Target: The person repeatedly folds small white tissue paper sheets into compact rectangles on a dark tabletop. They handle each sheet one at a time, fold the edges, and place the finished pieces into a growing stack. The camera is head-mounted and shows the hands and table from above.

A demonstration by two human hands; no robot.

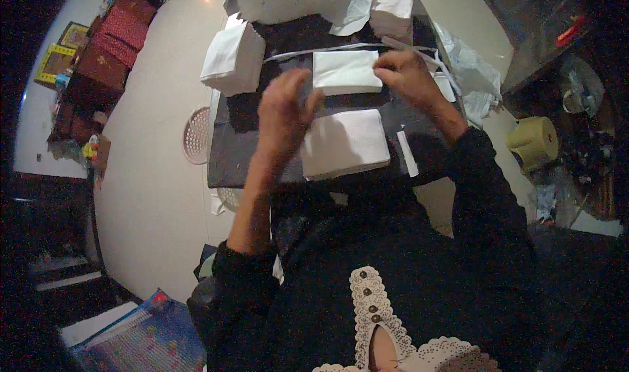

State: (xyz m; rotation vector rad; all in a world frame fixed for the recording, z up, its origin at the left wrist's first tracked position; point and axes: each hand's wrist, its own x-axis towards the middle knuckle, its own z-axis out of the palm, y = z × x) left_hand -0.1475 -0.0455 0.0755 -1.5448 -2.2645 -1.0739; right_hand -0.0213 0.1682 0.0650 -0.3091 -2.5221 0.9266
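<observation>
A folded white paper napkin or small napkin pile [347, 72] lies on the dark cloth-covered table [236, 160]. At its right edge are the bent fingers of my right hand [410, 74]; whether they pinch the paper cannot be told. My left hand [287, 104], slightly blurred, hovers to the left with thumb and fingers apart and nothing between them. Nearer to me lies a larger stack of folded white napkins [346, 143], partly in my left hand's shadow. A narrow white paper strip [407, 153] is right of that stack.
A tall napkin stack [231, 57] stands at the table's left, another [393, 8] at the back right. White plastic wrapping [270, 1] covers the far edge. A plastic bag [471, 72] hangs at the right. On the floor are a perforated plastic stool [196, 136] and a yellow roll [533, 143].
</observation>
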